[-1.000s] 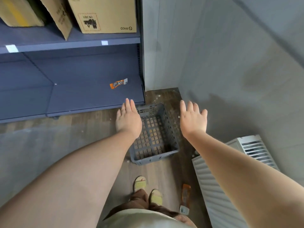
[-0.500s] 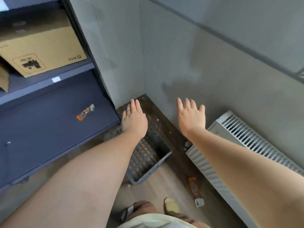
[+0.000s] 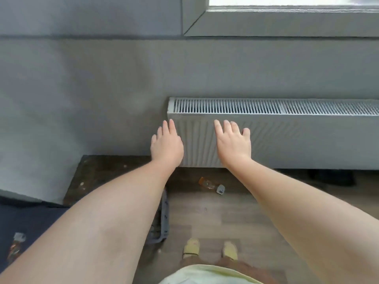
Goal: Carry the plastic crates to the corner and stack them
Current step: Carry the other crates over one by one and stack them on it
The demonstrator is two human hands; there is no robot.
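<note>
A grey plastic crate [image 3: 164, 218] sits on the floor in the corner, nearly all of it hidden under my left forearm; only its right wall and a corner show. My left hand [image 3: 166, 146] is held out in front, palm down, fingers apart, holding nothing. My right hand [image 3: 233, 144] is stretched out beside it, also open and empty. Both hands are raised above the floor in front of the radiator, well clear of the crate.
A white radiator [image 3: 297, 128] runs along the grey wall under a window sill [image 3: 287, 25]. An orange wrapper [image 3: 211, 184] lies on the wooden floor below it. The dark shelf base [image 3: 24, 222] with another wrapper [image 3: 16, 242] is at lower left. My feet [image 3: 211, 248] stand near the crate.
The view has swung right, from the shelf and corner to the radiator and window. The crate has slid out of sight under my left arm. Both hands stay open and empty.
</note>
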